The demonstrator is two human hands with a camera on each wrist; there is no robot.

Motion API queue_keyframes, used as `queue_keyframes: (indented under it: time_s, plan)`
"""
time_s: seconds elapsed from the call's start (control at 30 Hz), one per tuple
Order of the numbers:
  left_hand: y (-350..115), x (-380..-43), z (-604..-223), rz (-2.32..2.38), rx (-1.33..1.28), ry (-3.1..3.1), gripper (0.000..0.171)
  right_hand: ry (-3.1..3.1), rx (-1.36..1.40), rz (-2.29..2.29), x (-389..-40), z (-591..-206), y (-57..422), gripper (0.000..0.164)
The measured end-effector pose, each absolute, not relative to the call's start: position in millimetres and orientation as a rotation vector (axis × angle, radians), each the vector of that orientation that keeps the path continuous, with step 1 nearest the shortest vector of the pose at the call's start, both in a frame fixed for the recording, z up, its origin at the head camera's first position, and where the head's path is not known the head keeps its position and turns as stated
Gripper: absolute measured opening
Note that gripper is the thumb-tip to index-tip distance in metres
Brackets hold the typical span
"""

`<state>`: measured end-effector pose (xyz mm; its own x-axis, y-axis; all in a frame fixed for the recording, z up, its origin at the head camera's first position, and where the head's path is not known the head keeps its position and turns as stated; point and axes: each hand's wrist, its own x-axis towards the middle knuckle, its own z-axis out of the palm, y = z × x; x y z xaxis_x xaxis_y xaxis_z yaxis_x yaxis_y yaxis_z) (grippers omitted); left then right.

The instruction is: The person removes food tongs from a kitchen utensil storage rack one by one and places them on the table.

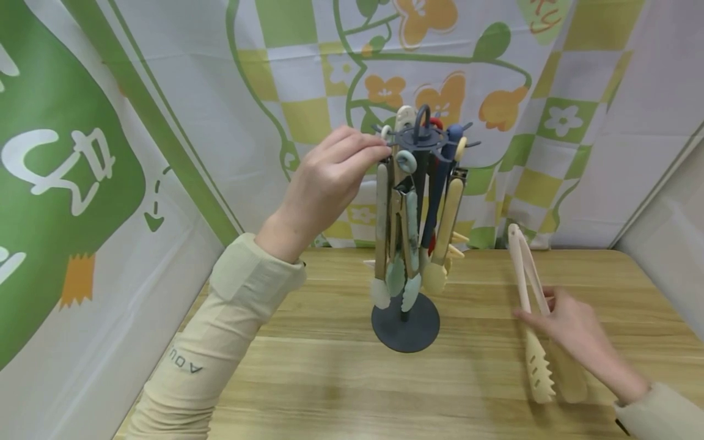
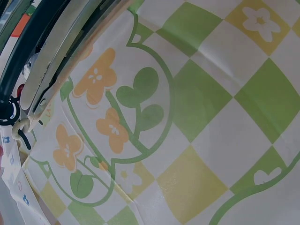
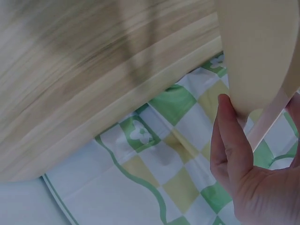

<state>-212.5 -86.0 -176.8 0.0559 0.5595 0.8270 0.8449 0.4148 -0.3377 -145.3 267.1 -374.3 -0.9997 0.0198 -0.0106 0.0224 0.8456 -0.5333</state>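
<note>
A dark utensil rack (image 1: 406, 327) stands on the wooden table, with several tongs hanging by their end loops from its top hooks. At the top, the fingertips of my left hand (image 1: 330, 177) touch the rack beside the white-handled tongs (image 1: 382, 220); the thumb is hidden. Light teal tongs (image 1: 411, 232) and yellow tongs (image 1: 450, 220) hang close by. To the right, my right hand (image 1: 577, 324) grips cream tongs (image 1: 522, 275) around their arms, hinge end up. One head is slotted and toothed, the other a flat paddle (image 3: 258, 51).
The wooden table (image 1: 330, 379) reaches back to a patterned curtain (image 1: 297, 79). White and green panels stand at the left side. A blue-handled utensil (image 1: 440, 189) hangs on the rack's right side.
</note>
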Motion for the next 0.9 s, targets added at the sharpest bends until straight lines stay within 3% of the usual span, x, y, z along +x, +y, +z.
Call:
queue_keyframes:
  time_s: [0.9]
  plan:
    - [-86,-212,-177,-0.349,-1.255,-1.622,0.019,2.926,0.091,-0.743,-155,-400,269,0.072]
